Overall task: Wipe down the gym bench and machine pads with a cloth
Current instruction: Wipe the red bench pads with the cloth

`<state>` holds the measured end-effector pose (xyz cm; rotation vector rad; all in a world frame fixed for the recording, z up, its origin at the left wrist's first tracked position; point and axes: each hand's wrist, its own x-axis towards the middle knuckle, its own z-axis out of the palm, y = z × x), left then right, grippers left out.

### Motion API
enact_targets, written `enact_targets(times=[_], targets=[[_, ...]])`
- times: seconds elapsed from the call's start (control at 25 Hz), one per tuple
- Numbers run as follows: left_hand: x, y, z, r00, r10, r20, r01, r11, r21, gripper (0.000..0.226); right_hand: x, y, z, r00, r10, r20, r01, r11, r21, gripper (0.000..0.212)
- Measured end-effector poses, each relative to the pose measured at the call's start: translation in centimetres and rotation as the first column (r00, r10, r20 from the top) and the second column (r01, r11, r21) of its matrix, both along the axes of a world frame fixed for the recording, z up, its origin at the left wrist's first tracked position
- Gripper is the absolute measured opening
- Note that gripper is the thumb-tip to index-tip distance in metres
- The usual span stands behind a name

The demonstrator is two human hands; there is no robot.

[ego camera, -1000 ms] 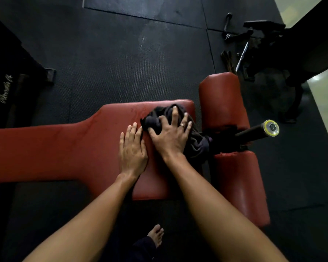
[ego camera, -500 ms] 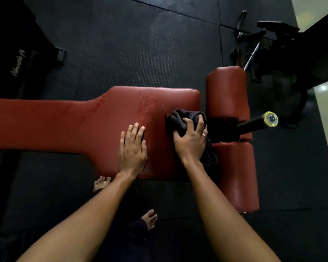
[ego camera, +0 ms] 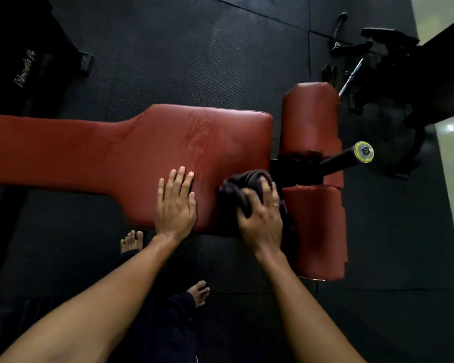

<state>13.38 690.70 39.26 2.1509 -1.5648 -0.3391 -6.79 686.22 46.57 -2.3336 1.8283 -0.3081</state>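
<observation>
A red padded gym bench (ego camera: pixel 116 148) stretches from the left edge to the middle, with damp streaks on its wide end. My left hand (ego camera: pixel 176 203) rests flat on the bench's near edge, fingers straight. My right hand (ego camera: pixel 262 213) grips a bunched dark cloth (ego camera: pixel 244 184) at the bench's near right corner, fingers curled over it. Two red roller pads stand just past that end: a far roller pad (ego camera: pixel 309 116) and a near roller pad (ego camera: pixel 317 231).
A black bar with a yellow-rimmed end cap (ego camera: pixel 363 151) sticks out between the rollers. Dark machine parts and handles (ego camera: pixel 372 56) lie on the black rubber floor at the upper right. My bare feet (ego camera: pixel 198 292) stand close under the bench's near edge.
My right hand has dragged the cloth from the middle of the wide end toward the near right corner. The left hand has stayed flat in place. The view has shifted.
</observation>
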Motion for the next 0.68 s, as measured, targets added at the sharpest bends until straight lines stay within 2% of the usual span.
enact_targets(times=[0.04, 0.08, 0.12, 0.16, 0.24, 0.32, 0.36, 0.4, 0.44, 0.48, 0.56, 0.6, 0.68], targets=[[0.0, 0.0, 0.0, 1.0, -0.003, 0.011, 0.004, 1.0, -0.004, 0.055, 1.9, -1.2, 0.1, 0.98, -0.185, 0.07, 0.184, 0.983, 0.019, 0.04], [0.0, -0.1, -0.1, 1.0, -0.007, 0.022, 0.007, 1.0, -0.006, 0.055, 4.1, -1.8, 0.2, 0.95, -0.296, 0.102, 0.294, 0.955, 0.036, 0.041], [-0.1, -0.1, -0.1, 1.0, -0.012, 0.029, 0.012, 1.0, -0.007, 0.056, 5.8, -1.8, 0.0, 0.946, -0.313, 0.083, 0.311, 0.95, 0.033, 0.041], [-0.1, 0.0, -0.1, 0.999, -0.017, 0.032, 0.017, 1.0, -0.004, 0.057, 6.8, -1.1, -0.3, 0.968, -0.246, 0.04, 0.246, 0.969, 0.019, 0.042], [0.0, 0.0, -0.3, 0.998, -0.039, 0.039, 0.038, 0.999, 0.019, 0.061, 5.7, 1.7, -1.2, 0.998, 0.044, -0.05, -0.043, 0.999, 0.019, 0.042], [0.2, 0.0, -0.4, 0.997, -0.056, 0.05, 0.054, 0.997, 0.05, 0.06, 1.7, 3.2, -0.8, 0.948, 0.311, -0.072, -0.312, 0.95, -0.007, 0.045], [0.2, 0.0, -0.4, 0.997, -0.057, 0.05, 0.054, 0.997, 0.058, 0.059, -0.5, 2.9, -0.6, 0.925, 0.37, -0.086, -0.373, 0.928, -0.016, 0.047], [0.1, 0.0, -0.3, 0.997, -0.055, 0.047, 0.052, 0.997, 0.062, 0.059, -2.1, 2.2, -0.4, 0.928, 0.363, -0.076, -0.365, 0.931, -0.014, 0.05], [0.1, -0.1, -0.3, 0.998, -0.051, 0.046, 0.048, 0.997, 0.067, 0.06, -2.8, 1.4, -0.1, 0.958, 0.286, -0.034, -0.286, 0.958, -0.003, 0.05], [0.0, -0.1, -0.3, 0.997, -0.049, 0.051, 0.045, 0.996, 0.072, 0.06, -2.5, 0.8, 0.0, 0.989, 0.147, 0.02, -0.147, 0.989, 0.028, 0.05], [0.1, -0.1, -0.4, 0.997, -0.051, 0.065, 0.046, 0.996, 0.071, 0.06, 0.8, 0.8, 0.1, 0.99, -0.121, 0.069, 0.117, 0.991, 0.061, 0.05], [0.1, -0.1, -0.5, 0.996, -0.054, 0.068, 0.049, 0.996, 0.07, 0.06, 2.5, 1.4, 0.1, 0.99, -0.129, 0.05, 0.127, 0.991, 0.041, 0.049], [0.2, -0.1, -0.6, 0.995, -0.066, 0.078, 0.06, 0.995, 0.074, 0.059, 2.9, 3.1, -0.4, 0.993, 0.122, 0.004, -0.122, 0.992, 0.031, 0.047]])
